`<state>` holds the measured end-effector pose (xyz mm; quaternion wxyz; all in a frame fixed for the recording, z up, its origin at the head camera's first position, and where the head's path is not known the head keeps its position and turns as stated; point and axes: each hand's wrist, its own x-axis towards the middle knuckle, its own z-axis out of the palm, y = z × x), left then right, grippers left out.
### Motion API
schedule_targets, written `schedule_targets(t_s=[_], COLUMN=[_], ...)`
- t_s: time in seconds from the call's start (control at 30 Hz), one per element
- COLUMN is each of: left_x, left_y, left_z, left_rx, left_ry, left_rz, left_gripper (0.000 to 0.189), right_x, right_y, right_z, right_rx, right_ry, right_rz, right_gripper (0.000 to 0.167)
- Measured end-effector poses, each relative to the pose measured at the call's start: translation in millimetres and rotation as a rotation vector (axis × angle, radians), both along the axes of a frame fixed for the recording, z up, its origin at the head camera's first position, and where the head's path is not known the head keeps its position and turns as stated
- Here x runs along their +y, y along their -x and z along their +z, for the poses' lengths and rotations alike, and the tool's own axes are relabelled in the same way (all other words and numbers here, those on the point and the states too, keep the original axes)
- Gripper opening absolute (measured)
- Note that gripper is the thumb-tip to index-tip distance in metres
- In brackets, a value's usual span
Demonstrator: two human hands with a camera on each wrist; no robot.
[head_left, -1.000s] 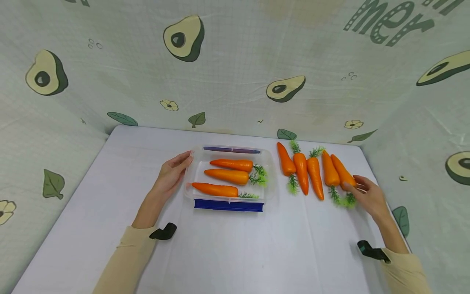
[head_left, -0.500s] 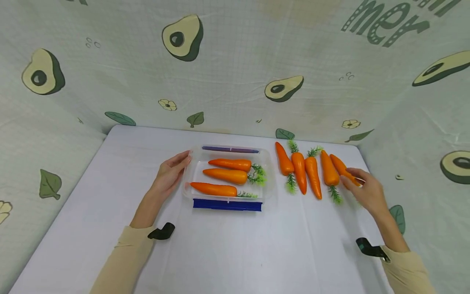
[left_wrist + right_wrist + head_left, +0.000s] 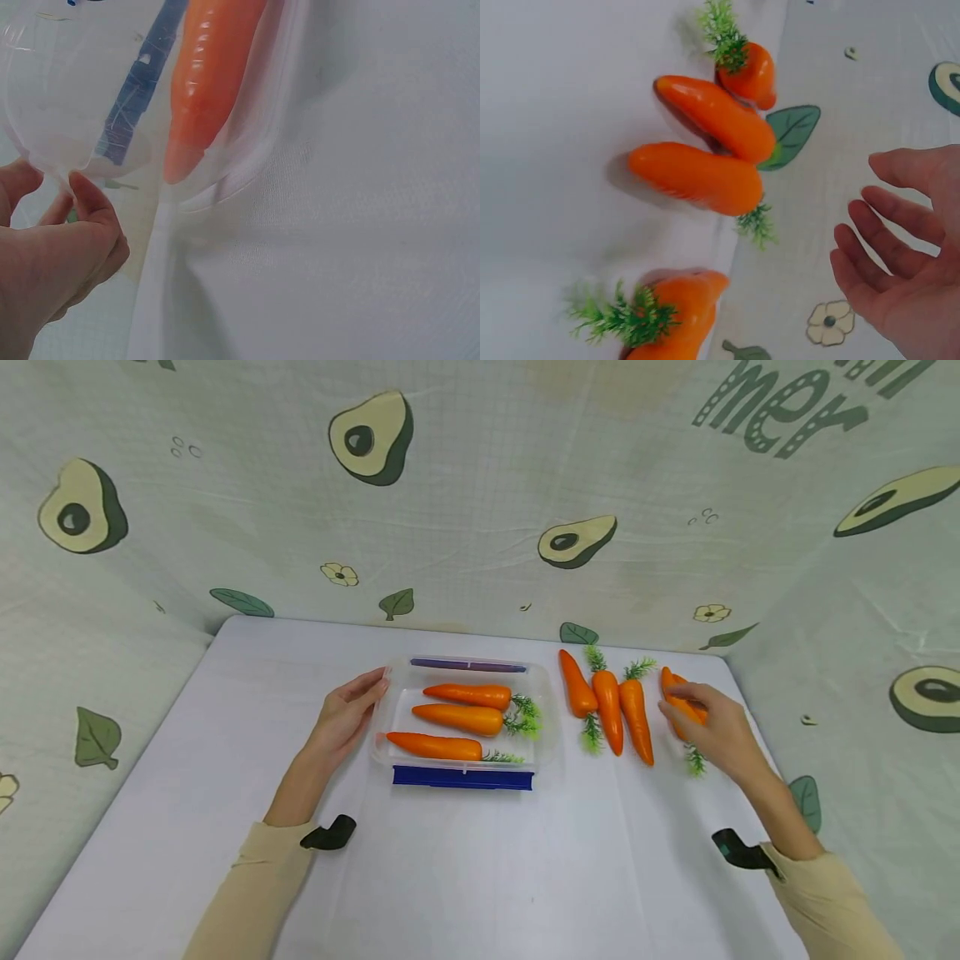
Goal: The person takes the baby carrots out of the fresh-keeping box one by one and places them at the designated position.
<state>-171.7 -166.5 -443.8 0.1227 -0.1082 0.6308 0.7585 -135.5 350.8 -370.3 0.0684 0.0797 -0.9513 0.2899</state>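
A clear plastic food container [image 3: 551, 727] with blue latch flaps holds 3 orange carrots [image 3: 457, 719] with green tops. Thumb and forefinger of my left hand [image 3: 347, 714] pinch its left rim; the left wrist view shows the rim between them, beside a carrot tip [image 3: 187, 154]. My right hand [image 3: 723, 731] is over the right-hand pair of carrots [image 3: 678, 727], covering part of them, with orange showing between thumb and fingers. In the right wrist view, this hand [image 3: 900, 240] has its fingers apart and lightly bent, with nothing visible between them.
Left of the right hand lie 3 more carrots [image 3: 609, 706], side by side between it and the container. The white table [image 3: 480, 877] meets a patterned cloth [image 3: 465, 510] that rises behind it and at both sides.
My right hand has moved left from the outermost carrot to over the right-hand pair. The inner carrot of that pair has shifted right, away from its neighbour. The left hand stays on the rim.
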Motion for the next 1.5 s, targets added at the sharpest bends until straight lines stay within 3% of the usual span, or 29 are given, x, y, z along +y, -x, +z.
schedule_targets(t_s=[0.33, 0.6, 0.83, 1.5], left_x=[0.0, 0.2, -1.2, -0.3], left_y=[-0.1, 0.4, 1.0, 2.1], left_z=[0.2, -0.9, -1.6, -2.0], left_rx=[0.002, 0.002, 0.012, 0.0], left_ry=[-0.001, 0.006, -0.016, -0.011], left_rz=[-0.003, 0.0, -0.005, 0.02], left_gripper=[0.059, 0.058, 0.058, 0.058], right_x=[-44.0, -74.4, -99.5, -164.9], right_y=[12.4, 23.1, 34.1, 45.4], right_z=[26.4, 39.4, 36.7, 15.1], right_rx=[0.064, -0.005, -0.066, -0.106], right_ry=[-0.018, -0.037, -0.068, -0.043], right_rz=[0.176, 0.276, 0.337, 0.59], right_gripper=[0.03, 0.031, 0.034, 0.037])
